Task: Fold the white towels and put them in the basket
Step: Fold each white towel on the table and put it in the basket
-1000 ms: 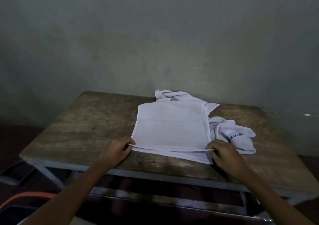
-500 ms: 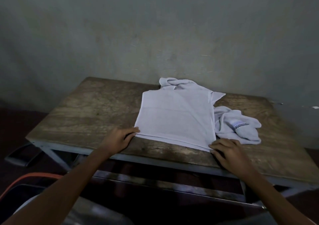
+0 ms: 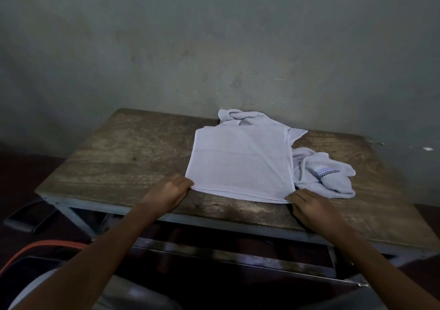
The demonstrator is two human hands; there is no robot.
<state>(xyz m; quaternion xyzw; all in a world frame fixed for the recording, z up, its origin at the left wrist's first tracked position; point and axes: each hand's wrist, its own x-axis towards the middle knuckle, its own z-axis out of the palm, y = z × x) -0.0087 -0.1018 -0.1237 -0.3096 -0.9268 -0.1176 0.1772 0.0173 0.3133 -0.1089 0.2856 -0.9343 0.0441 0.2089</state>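
Here, flat rectangular white towel (image 3: 240, 164)

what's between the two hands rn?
Head view: only the near hem of the flat white towel, lying on the table, runs from left hand to right hand.

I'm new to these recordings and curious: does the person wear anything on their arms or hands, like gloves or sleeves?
No. Both forearms are bare, with no sleeve in view. The left hand and the right hand wear no gloves, and no watch, band or ring shows, though the light is dim.
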